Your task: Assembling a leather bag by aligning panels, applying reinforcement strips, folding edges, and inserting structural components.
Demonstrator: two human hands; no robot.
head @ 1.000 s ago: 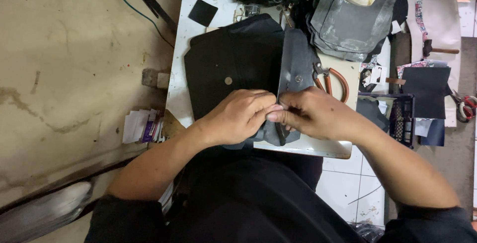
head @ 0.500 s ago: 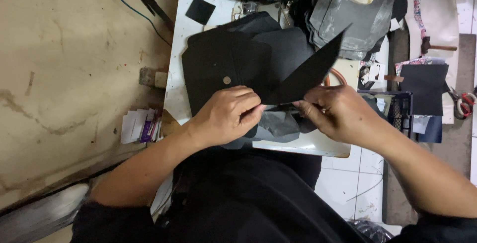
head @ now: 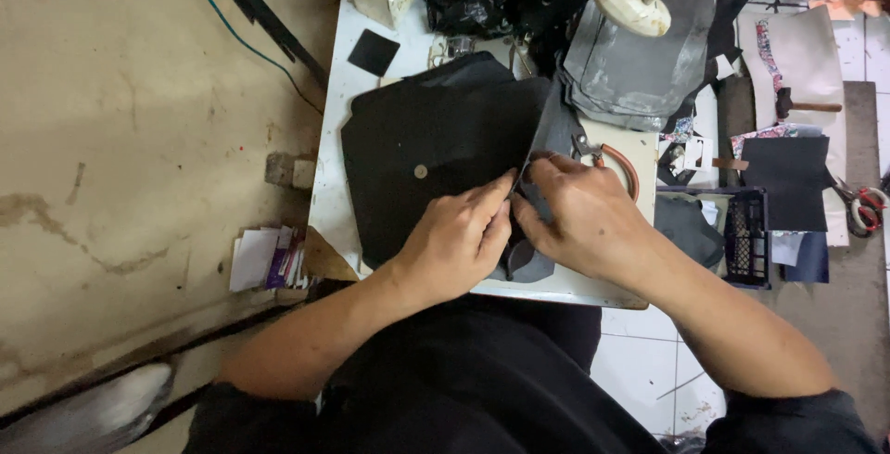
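Note:
A stack of black leather-like pieces [head: 426,153] with a small round metal snap lies on a white worktable [head: 324,204]. My left hand [head: 459,241] pinches the right edge of the top black piece, fingertips at its fold. My right hand [head: 579,217] grips the same piece from the other side, beside a grey folded panel [head: 556,129]. Both hands meet at the edge near the table's middle. Orange-handled scissors [head: 616,159] lie just beyond my right hand, partly hidden by it.
A grey sheet pile [head: 640,74] and a cream lamp head [head: 635,9] sit at the back right. A small black square [head: 373,51] lies at the back left. A black crate [head: 746,236], red-handled scissors [head: 862,208] and loose papers [head: 264,257] flank the table.
The black piece that stood lifted and tilted half a second ago is now laid flatter on the stack. Both hands have come closer together along its right edge.

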